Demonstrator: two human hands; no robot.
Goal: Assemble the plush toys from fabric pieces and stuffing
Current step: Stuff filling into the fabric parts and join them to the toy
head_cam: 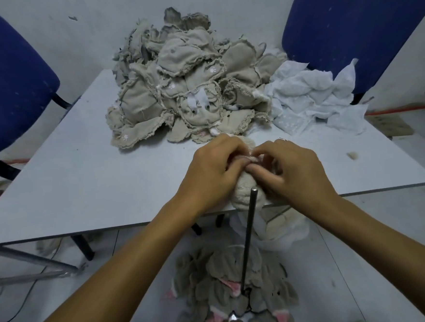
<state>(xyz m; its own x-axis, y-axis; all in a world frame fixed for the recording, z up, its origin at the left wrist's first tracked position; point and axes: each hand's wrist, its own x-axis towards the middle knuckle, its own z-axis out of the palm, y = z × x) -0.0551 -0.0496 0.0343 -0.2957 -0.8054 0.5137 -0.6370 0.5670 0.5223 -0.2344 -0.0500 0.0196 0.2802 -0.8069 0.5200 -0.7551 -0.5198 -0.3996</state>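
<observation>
Two hands pinched a beige plush piece (pixel 245 196) at the table's (pixel 81 175) near edge, the left hand (pixel 214 170) and right hand (pixel 292 170) with fingers curled together on its top seam. A dark rod (pixel 248 238) rose just below it. Beyond the piece lay a beige fabric heap (pixel 176 88), with white cloth (pixel 310 98) beside that heap.

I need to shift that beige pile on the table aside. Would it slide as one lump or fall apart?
Probably fall apart: the beige pile is many separate limp fabric pieces heaped loosely. They look light and floppy, with creased bodies and frayed edges, so a push likely spreads them over the table. Scooping seems safer.
</observation>
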